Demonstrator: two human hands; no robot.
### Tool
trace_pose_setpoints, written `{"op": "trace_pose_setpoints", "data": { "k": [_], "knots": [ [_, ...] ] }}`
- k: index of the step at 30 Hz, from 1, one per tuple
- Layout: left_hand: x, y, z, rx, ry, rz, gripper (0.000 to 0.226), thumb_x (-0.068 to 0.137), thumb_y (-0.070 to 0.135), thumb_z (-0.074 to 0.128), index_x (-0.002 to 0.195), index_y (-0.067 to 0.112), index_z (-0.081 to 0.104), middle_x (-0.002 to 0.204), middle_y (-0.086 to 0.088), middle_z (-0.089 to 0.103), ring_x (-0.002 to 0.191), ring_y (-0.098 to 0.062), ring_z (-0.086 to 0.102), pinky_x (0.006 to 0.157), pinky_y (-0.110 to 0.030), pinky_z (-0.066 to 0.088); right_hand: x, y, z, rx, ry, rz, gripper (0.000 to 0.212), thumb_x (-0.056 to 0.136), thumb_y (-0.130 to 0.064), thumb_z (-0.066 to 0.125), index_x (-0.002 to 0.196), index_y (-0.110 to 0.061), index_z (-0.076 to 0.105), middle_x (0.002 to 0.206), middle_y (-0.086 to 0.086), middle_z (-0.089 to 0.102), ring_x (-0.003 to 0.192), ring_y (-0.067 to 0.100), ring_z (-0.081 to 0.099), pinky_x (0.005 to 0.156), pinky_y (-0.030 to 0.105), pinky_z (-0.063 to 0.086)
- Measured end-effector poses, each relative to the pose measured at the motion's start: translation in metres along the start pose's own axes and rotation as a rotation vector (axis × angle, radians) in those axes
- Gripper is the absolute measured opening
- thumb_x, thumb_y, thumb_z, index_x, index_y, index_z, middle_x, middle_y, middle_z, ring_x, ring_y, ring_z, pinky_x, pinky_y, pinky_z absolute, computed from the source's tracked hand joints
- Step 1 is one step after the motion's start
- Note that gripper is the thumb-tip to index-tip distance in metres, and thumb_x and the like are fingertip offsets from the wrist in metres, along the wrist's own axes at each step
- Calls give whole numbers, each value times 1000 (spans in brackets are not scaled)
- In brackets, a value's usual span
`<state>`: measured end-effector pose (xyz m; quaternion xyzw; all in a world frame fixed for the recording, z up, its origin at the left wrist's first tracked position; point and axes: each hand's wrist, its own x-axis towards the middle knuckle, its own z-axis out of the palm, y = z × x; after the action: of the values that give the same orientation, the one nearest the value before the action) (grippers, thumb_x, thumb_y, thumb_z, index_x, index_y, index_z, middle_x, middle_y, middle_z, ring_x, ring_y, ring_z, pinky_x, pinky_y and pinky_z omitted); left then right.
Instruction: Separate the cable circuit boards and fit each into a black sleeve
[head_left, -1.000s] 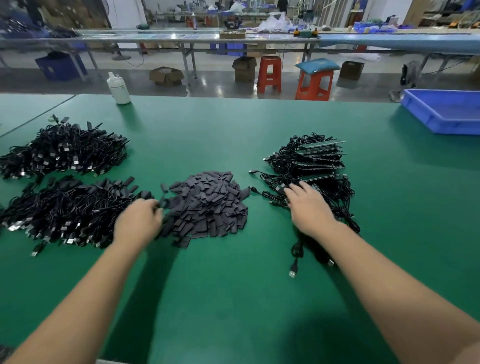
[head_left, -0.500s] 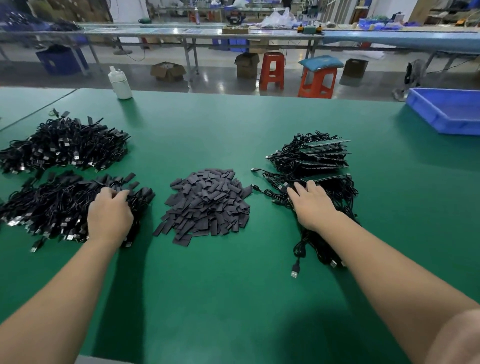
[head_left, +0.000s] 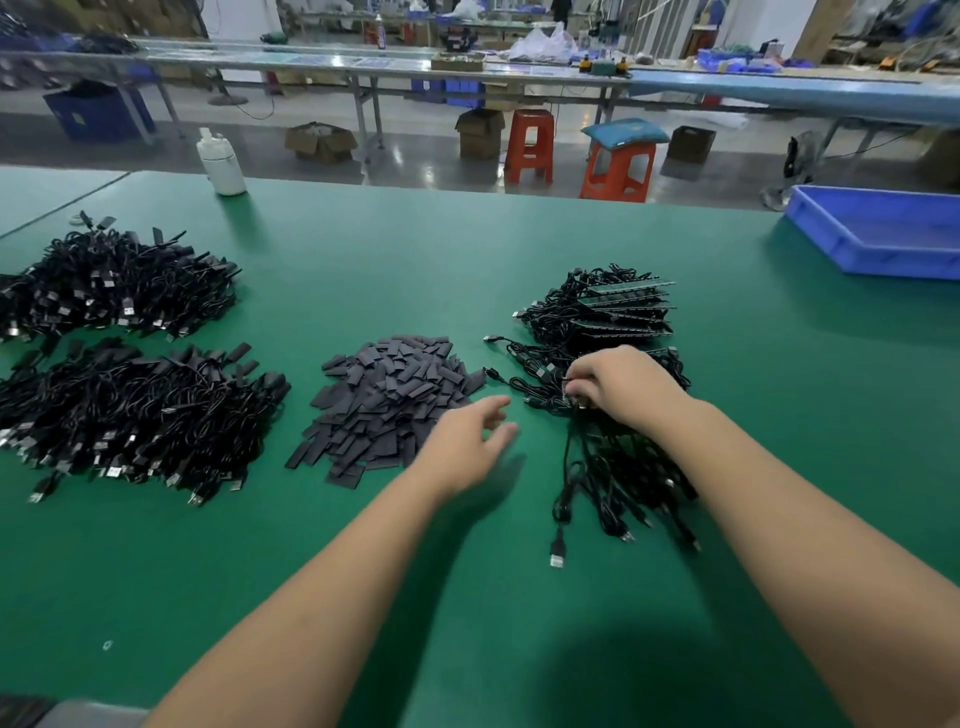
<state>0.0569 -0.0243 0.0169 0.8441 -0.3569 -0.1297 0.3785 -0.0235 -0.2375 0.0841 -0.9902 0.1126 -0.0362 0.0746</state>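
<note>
Sleeves (head_left: 387, 402) heaped mid-surface, left hand (head_left: 462, 441) loose-fingered and empty just right of them, right hand (head_left: 621, 389) pinching a cable end in the board pile (head_left: 602, 332); best steady neighbouring boards while separating one.

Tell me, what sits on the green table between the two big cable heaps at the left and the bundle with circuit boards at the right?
In the head view, a pile of black sleeves.

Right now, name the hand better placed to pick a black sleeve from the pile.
Left. The left hand hovers open just beside the sleeve pile, holding nothing. The right hand is busy, pinching a part in the cable and board pile.
</note>
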Motion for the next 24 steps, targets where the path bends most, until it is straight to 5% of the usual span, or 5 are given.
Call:
{"op": "trace_pose_setpoints", "data": {
  "k": [4, 9, 14, 18, 24],
  "knots": [
    [9, 49, 29, -272, 33, -50, 44, 95, 40, 59, 135, 24, 54, 118, 7, 69, 105, -5, 63, 96, -24, 46, -16, -9, -17, 131, 102, -38, 19, 94, -34, 63, 106, -26, 75, 96, -2, 76, 92, 20, 66, 81, 30, 49],
    [10, 76, 34, -276, 109, -43, 20, 98, 34, 55, 95, 17, 65, 76, 3, 74, 48, 2, 52, 50, -27, 40, -29, -12, -20, 153, 140, -44, 18, 98, -29, 56, 104, -20, 71, 90, -3, 72, 81, 18, 61, 70, 27, 39],
    [6, 81, 27, -341, 76, -29, 23, 98, 29, 56, 81, 16, 66, 76, -6, 72, 79, -29, 71, 70, -45, 60, -39, -7, -25, 159, 121, -30, 22, 100, -33, 53, 100, -23, 72, 84, -4, 71, 77, 16, 59, 71, 31, 46],
    [5, 84, 16, -304, 58, 23, 18, 97, 22, 58, 81, 20, 67, 77, -8, 70, 70, -22, 71, 60, -37, 62, -45, -10, -24, 133, 148, -56, 23, 100, -33, 53, 92, -22, 72, 70, -11, 61, 70, 15, 54, 65, 30, 41],
    [1, 99, 14, -93, 220, 47, 28, 96, 25, 56, 68, 23, 56, 67, -6, 66, 60, -23, 68, 57, -35, 53, -46, -18, -29, 51, 247, -24, 25, 99, -30, 52, 90, -20, 72, 79, 0, 71, 81, 25, 61, 70, 32, 41]
  ]
}}
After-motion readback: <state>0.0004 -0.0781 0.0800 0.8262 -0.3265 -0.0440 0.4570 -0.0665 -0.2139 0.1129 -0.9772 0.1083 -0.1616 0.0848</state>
